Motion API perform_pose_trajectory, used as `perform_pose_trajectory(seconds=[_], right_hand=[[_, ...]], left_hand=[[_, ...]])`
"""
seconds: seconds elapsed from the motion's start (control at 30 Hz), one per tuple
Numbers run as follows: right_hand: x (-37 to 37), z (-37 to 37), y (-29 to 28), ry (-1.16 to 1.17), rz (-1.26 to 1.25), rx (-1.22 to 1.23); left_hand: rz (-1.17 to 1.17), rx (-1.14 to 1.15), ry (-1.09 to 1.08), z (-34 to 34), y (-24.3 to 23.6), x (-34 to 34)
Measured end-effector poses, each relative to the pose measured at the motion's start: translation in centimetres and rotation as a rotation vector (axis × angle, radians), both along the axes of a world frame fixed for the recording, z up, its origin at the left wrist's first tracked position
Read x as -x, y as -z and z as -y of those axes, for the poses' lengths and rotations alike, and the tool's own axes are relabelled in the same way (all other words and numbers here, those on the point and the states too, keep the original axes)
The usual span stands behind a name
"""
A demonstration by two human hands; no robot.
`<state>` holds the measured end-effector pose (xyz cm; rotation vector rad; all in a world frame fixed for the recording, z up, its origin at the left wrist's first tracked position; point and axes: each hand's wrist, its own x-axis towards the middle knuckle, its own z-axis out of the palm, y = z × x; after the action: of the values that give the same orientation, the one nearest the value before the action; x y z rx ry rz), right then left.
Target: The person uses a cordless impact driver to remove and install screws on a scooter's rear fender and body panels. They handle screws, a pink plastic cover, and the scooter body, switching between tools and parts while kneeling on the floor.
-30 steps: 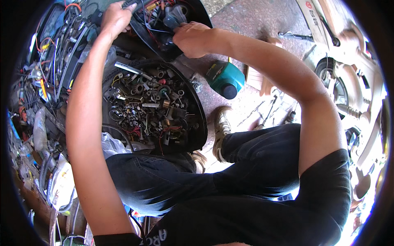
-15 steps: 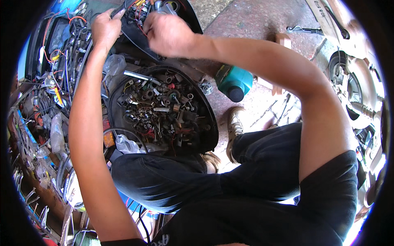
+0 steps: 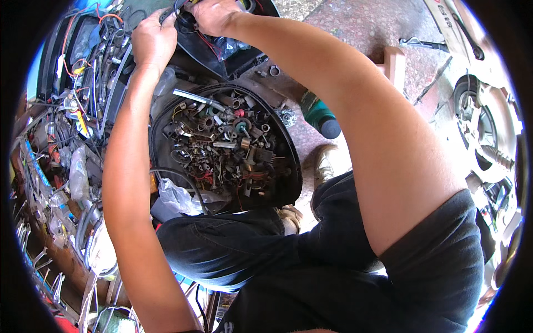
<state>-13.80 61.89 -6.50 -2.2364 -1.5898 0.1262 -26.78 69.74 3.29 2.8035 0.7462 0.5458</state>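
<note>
On your far left lies a tangle of cables and tools [image 3: 100, 72], crowded right up to your left forearm. Your left hand [image 3: 154, 43] is clamped on the left edge of the upper black container [image 3: 191, 49], which sits at the top of the view. Below it, between your forearms, is a black tub [image 3: 296, 166] heaped with small metal parts [image 3: 222, 145] (a silver bar [image 3: 194, 97] lies slantwise across its upper side). Your right hand [image 3: 214, 18] is down in the upper container; its fingertips are hidden, so I can't tell whether they are closed on anything. Farther right on the floor stand a green bottle [image 3: 318, 114], partly behind your arm, and a wrench [image 3: 425, 43]. I judge the step in hand to be picking through that container. The next move calls for a steady left grip and clearance around its loose red wire [image 3: 206, 43].
</note>
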Motion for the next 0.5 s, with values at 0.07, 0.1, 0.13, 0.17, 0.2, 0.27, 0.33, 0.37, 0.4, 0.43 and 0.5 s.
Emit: perform_pose_trajectory(seconds=[0.07, 0.1, 0.13, 0.17, 0.2, 0.27, 0.33, 0.37, 0.4, 0.43, 0.5], right_hand=[[0.3, 0.0, -1.0, -0.008, 0.09, 0.041], [0.3, 0.3, -1.5, 0.026, 0.104, 0.042], [0.4, 0.8, -2.0, 0.058, 0.117, 0.044], [0.8, 1.4, -2.5, 0.087, 0.127, 0.046], [0.3, 1.9, -3.0, 0.014, -0.011, -0.05], [0.4, 4.1, -3.5, 0.136, -0.012, -0.086], [0.3, 5.5, -4.1, 0.185, -0.161, -0.057], [0.0, 6.3, -4.4, 0.177, -0.258, 0.006], [-0.2, 6.8, -4.8, 0.256, -0.416, -0.012], [-0.3, 7.2, -5.1, 0.294, -0.468, -0.034], [-0.5, 7.9, -5.6, 0.37, -0.569, -0.082]], left_hand=[[-0.006, 0.027, -0.034, 0.1, -0.1, 0.2], [-0.008, 0.043, -0.047, 0.3, -0.1, 0.1], [-0.048, 0.028, -0.019, 0.2, -0.5, -0.1], [-0.046, 0.047, -0.023, 0.4, -0.8, -0.2], [-0.075, 0.067, -0.046, 0.6, -1.2, -0.4], [0.001, 0.075, -0.093, 1.4, -1.4, -1.2], [0.026, 0.064, -0.085, 1.8, -1.7, -1.5], [0.035, 0.057, -0.081, 1.8, -1.7, -1.5], [0.036, 0.092, -0.089, 1.8, -1.5, -1.6], [0.035, 0.078, -0.094, 1.5, -1.3, -1.5], [0.034, 0.05, -0.104, 0.9, -0.5, -1.5]])
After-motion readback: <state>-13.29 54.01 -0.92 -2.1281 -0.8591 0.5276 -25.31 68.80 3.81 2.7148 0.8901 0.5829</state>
